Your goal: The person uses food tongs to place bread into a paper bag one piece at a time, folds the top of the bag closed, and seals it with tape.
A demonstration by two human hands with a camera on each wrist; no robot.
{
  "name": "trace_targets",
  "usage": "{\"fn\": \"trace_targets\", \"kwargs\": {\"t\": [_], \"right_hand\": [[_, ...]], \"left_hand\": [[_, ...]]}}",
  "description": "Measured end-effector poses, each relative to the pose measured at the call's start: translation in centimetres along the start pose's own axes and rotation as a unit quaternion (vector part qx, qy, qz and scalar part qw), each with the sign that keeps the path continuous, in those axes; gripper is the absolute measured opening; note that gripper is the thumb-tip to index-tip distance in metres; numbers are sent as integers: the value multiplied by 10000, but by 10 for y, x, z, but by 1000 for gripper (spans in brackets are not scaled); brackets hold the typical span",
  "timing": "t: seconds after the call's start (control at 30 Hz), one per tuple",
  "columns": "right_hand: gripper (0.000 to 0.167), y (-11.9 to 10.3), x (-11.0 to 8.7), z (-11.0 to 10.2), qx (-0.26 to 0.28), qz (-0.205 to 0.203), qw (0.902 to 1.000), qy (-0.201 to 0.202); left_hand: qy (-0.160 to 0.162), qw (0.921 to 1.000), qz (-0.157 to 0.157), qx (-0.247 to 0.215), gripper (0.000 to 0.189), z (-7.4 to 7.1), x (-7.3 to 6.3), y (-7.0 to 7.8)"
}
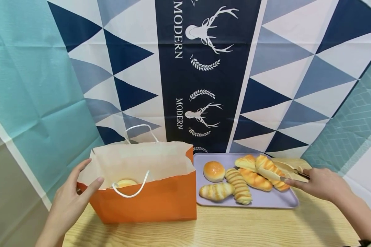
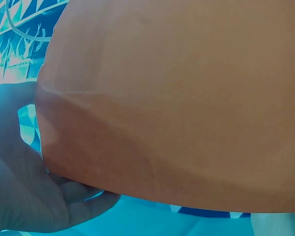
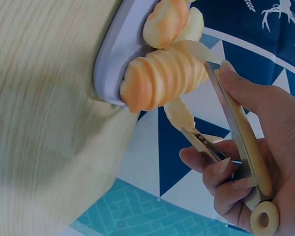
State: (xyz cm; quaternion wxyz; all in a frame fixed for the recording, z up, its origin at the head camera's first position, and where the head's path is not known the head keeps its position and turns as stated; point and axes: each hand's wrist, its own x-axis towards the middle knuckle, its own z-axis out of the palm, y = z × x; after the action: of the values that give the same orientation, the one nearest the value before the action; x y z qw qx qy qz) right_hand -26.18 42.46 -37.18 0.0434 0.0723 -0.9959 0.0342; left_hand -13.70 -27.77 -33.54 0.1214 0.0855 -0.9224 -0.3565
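Note:
My left hand (image 1: 69,192) holds the left side of an orange paper bag (image 1: 151,202) at its rim, thumb at the mouth. The bag stands open on the table with white cord handles, and part of a yellow roundish item (image 1: 126,183) shows inside. My right hand (image 1: 324,183) grips metal tongs (image 3: 236,128) with cream tips and handle covers. The tips spread to either side of a ridged bread loaf (image 3: 160,78), at the right end of the lilac tray (image 1: 247,204). In the right wrist view, one tip overlaps the loaf's top.
On the tray also lie a round bun (image 1: 214,171), a striped roll (image 1: 217,191), a twisted roll (image 1: 238,185) and more golden bread (image 1: 255,179). The wooden table (image 1: 222,226) extends in front. A patterned cloth (image 1: 204,82) hangs behind the bag and tray.

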Motion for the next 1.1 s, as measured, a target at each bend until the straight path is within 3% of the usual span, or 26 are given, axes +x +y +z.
{"fn": "trace_targets", "kwargs": {"t": [0.67,0.9,1.1], "right_hand": [[93,1,1,1,-65,-98,9999,66],[90,-7,3,-14,-87,-128,9998,105],[92,-31,4,-33,24,-152,9997,178]], "left_hand": [[189,9997,175,-28,83,2,-1,-1],[253,9995,212,-20,82,4,-2,-2],[261,9993,268,-70,82,3,-1,-1]]}}
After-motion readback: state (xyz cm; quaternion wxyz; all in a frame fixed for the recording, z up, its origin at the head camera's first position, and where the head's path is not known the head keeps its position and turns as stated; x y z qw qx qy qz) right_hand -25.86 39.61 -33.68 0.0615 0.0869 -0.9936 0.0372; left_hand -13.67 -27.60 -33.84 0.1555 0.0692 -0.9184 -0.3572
